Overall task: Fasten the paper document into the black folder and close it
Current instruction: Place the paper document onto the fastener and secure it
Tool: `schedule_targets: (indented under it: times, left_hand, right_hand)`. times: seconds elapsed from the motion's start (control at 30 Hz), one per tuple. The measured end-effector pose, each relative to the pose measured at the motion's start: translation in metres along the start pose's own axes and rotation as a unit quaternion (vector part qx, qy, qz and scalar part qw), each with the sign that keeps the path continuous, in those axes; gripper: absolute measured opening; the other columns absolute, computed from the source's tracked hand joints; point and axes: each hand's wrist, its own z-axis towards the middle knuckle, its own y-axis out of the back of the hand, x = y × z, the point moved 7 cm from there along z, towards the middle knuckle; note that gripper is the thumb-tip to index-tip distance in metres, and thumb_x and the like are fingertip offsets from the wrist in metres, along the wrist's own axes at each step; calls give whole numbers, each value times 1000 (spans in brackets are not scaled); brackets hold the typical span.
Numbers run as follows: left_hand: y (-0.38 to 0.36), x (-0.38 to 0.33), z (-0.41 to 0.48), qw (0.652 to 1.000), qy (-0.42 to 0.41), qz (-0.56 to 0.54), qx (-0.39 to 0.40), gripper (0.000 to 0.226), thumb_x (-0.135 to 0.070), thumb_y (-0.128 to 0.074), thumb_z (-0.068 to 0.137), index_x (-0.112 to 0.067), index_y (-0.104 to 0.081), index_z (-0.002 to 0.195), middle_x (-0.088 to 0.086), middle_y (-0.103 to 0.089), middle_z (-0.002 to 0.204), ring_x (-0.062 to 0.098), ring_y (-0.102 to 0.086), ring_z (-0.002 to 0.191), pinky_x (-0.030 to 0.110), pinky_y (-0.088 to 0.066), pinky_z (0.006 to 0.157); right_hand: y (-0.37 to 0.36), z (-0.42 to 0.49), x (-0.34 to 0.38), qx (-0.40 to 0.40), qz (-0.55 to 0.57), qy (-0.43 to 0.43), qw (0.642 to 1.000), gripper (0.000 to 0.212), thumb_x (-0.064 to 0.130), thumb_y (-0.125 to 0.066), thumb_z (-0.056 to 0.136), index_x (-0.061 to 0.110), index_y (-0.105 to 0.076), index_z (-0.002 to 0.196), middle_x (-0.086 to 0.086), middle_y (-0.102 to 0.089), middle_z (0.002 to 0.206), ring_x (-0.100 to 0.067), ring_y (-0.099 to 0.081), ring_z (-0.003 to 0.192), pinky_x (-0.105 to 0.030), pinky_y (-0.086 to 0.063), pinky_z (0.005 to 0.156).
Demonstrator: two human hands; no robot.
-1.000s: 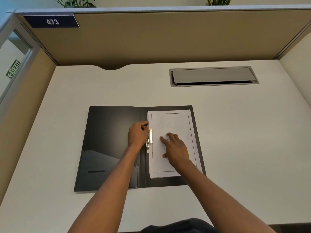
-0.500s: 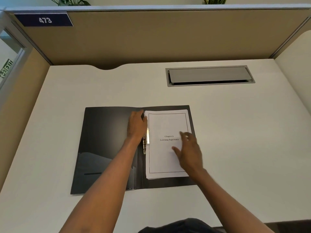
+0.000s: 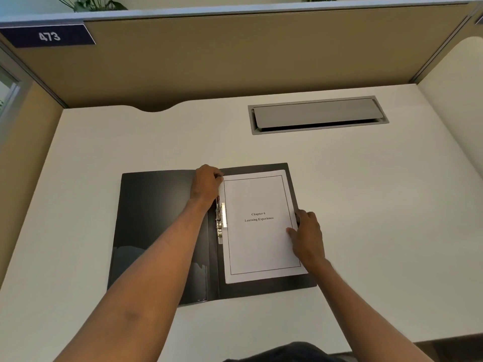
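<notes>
The black folder [image 3: 156, 218] lies open and flat on the white desk. The paper document [image 3: 258, 244], titled "Chapter 6 Learning Experience", lies on its right half. A metal clip [image 3: 222, 223] at the spine presses on the paper's left margin. My left hand [image 3: 206, 185] sits at the top of the spine, fingers curled on the paper's top-left corner. My right hand [image 3: 308, 236] is at the right edge, thumb on the paper, fingers wrapped over the folder's right edge.
A grey cable hatch [image 3: 317, 114] is set into the desk at the back right. Tan partition walls [image 3: 235, 61] close in the back and both sides. A blue "473" label [image 3: 49, 36] hangs top left. White desk surface surrounds the folder.
My left hand slid from the clip up to the top of the spine. My right hand moved off the middle of the page to the right edge.
</notes>
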Motion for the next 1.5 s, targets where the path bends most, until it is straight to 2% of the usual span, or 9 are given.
schedule_targets:
  times: [0.13, 0.3, 0.53, 0.67, 0.77, 0.87, 1.13, 1.3, 1.5]
  left_hand:
    - [1, 4, -3, 1000, 8, -11, -17, 15, -1, -66, 94, -1, -80, 99, 11, -77, 102, 14, -64, 84, 26, -52, 78]
    - [1, 4, -4, 1000, 0, -17, -20, 14, 1, -66, 92, -1, -81, 93, 12, -77, 95, 12, -63, 80, 23, -48, 73]
    - [1, 2, -2, 1000, -4, -6, -12, 14, 1, -68, 92, -1, -81, 97, 11, -78, 99, 12, -63, 84, 22, -47, 76]
    - [1, 2, -3, 1000, -3, -7, -12, 14, 2, -67, 92, -1, -81, 94, 11, -78, 97, 12, -64, 82, 22, -48, 73]
    - [2, 1, -4, 1000, -5, -5, -15, 14, 1, -67, 92, -1, -81, 94, 10, -78, 96, 11, -64, 81, 22, -48, 73]
    - [2, 1, -5, 1000, -8, -5, -16, 14, 0, -67, 93, -2, -81, 96, 10, -78, 97, 11, -63, 79, 22, -47, 73]
    - [7, 2, -12, 1000, -11, 10, -28, 9, -6, -67, 93, -3, -74, 97, 11, -68, 97, 18, -58, 87, 27, -48, 77]
    - [8, 10, -32, 1000, -3, -8, -26, 12, -17, -71, 94, -9, -75, 85, 0, -70, 76, 9, -61, 66, 23, -50, 63]
    - [1, 17, -48, 1000, 5, -25, 17, 8, -15, -71, 94, -11, -79, 94, -1, -74, 86, 8, -65, 76, 12, -48, 69]
  right_hand:
    - [0, -1, -1, -20, 18, 15, 1000, 46, 3, -65, 94, 9, -52, 137, -10, -56, 124, -29, -56, 116, -43, -49, 101]
    - [-1, -2, -4, -30, 29, 25, 999, 47, 5, -65, 94, 9, -52, 139, -9, -54, 128, -28, -58, 116, -42, -49, 103]
    - [-3, -5, -8, -21, 38, 35, 998, 52, 11, -69, 93, 9, -47, 141, -8, -48, 132, -27, -56, 119, -40, -49, 104]
    - [2, -16, 12, -62, -67, 108, 990, 59, 21, -71, 92, 12, -46, 144, -8, -48, 138, -27, -48, 127, -38, -49, 102]
    - [-24, -36, 45, 5, -146, 222, 964, 65, 29, -74, 90, 23, -46, 149, -6, -46, 149, -25, -49, 133, -37, -48, 105]
    - [-56, -52, 60, 64, -212, 265, 938, 63, 30, -72, 92, 29, -45, 149, -6, -43, 155, -26, -50, 136, -38, -47, 108]
    - [-71, -51, 54, 92, -258, 261, 926, 55, 26, -70, 94, 26, -51, 146, -7, -47, 151, -26, -48, 136, -37, -48, 107]
    - [-72, -51, 55, 101, -264, 262, 923, 55, 27, -67, 96, 26, -48, 148, -8, -45, 153, -27, -43, 141, -38, -45, 110]
    - [-74, -50, 56, 111, -267, 262, 920, 56, 30, -61, 100, 27, -43, 152, -7, -37, 159, -27, -38, 144, -38, -39, 115]
